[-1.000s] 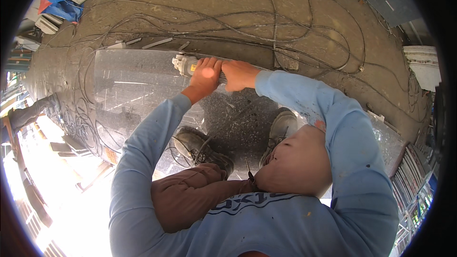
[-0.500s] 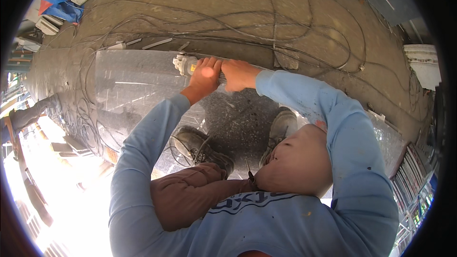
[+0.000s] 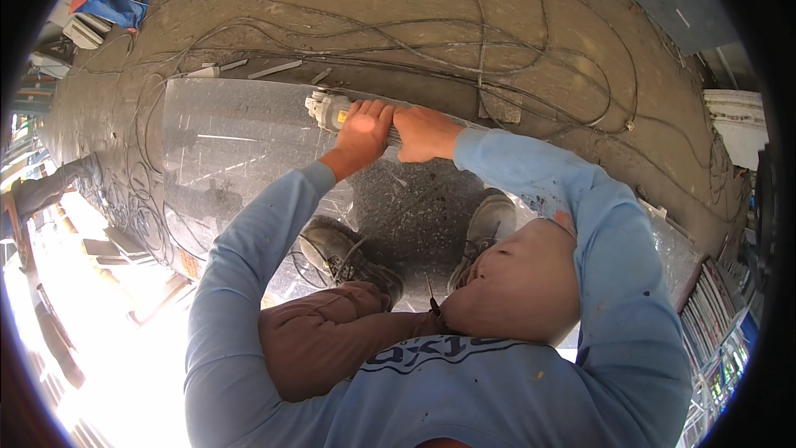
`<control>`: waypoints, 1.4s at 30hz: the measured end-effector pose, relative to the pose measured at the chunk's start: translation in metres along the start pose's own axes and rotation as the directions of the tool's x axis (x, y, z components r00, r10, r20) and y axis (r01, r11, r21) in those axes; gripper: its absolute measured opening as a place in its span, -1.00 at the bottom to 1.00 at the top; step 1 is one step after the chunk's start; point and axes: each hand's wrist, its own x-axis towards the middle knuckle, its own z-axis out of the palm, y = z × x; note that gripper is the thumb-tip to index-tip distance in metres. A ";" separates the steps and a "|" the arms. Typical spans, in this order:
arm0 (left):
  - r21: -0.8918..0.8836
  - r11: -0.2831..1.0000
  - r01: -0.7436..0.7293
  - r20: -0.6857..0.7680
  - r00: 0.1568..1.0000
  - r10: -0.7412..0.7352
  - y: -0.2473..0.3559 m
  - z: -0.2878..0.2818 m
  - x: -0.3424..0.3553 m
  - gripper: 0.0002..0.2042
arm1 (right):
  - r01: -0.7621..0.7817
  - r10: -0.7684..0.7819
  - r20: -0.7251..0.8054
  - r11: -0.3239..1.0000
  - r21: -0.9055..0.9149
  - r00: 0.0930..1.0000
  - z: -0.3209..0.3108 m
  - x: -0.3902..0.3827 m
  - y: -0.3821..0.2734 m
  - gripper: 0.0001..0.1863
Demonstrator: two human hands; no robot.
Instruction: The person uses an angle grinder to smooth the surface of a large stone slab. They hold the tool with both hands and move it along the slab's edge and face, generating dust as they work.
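Observation:
An angle grinder (image 3: 327, 110) with a pale head lies along the far edge of a dusty grey stone slab (image 3: 224, 120). My left hand (image 3: 363, 134) is wrapped round its body just behind the head. Close beside it, my right hand (image 3: 421, 133) grips the rear of the tool, and the two hands nearly touch. The grinder's head points left, and its disc is mostly hidden at the slab's edge. Both my work boots (image 3: 338, 250) rest on the slab, below my hands.
Several dark cables (image 3: 390, 33) loop over the brown floor beyond the slab. Thin offcut strips (image 3: 276, 69) lie along its far edge. A blue sheet (image 3: 112, 4) sits at far left, a stack of white buckets (image 3: 736, 120) at far right, and stacked slabs (image 3: 709, 299) at right.
The grinder and both hands have shifted slightly to the right along the slab's far edge. My grip is unchanged.

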 end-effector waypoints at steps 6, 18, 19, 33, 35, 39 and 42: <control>0.004 0.999 0.039 0.021 0.999 -0.039 -0.010 -0.001 -0.004 -0.54 | 0.003 -0.004 0.031 1.000 0.015 1.000 -0.004 0.013 -0.006 -0.53; 0.014 0.999 0.034 0.044 0.998 -0.035 -0.006 0.000 -0.004 -0.41 | 0.040 -0.040 -0.002 0.999 0.000 0.999 -0.007 0.002 -0.006 -0.54; 0.016 1.000 0.027 0.051 0.998 -0.028 -0.003 0.003 -0.003 -0.41 | 0.058 -0.058 -0.019 0.998 -0.003 0.998 -0.006 -0.001 -0.002 -0.53; 0.022 1.000 0.015 0.062 0.998 -0.017 0.008 0.006 0.000 -0.45 | -0.013 0.013 0.001 1.000 -0.022 1.000 -0.006 -0.013 -0.001 -0.51; 0.030 1.000 0.009 0.043 0.999 -0.010 0.004 0.007 -0.001 -0.46 | -0.012 0.012 0.000 1.000 -0.003 1.000 -0.006 -0.009 -0.002 -0.51; 0.012 1.000 0.013 0.037 0.999 -0.013 -0.001 0.004 -0.002 -0.49 | 0.005 -0.004 -0.015 1.000 0.017 1.000 -0.001 0.000 0.002 -0.50; 0.020 1.000 0.008 0.004 1.000 -0.008 -0.005 0.002 -0.003 -0.57 | -0.002 0.002 0.019 1.000 -0.001 1.000 0.001 0.009 0.000 -0.49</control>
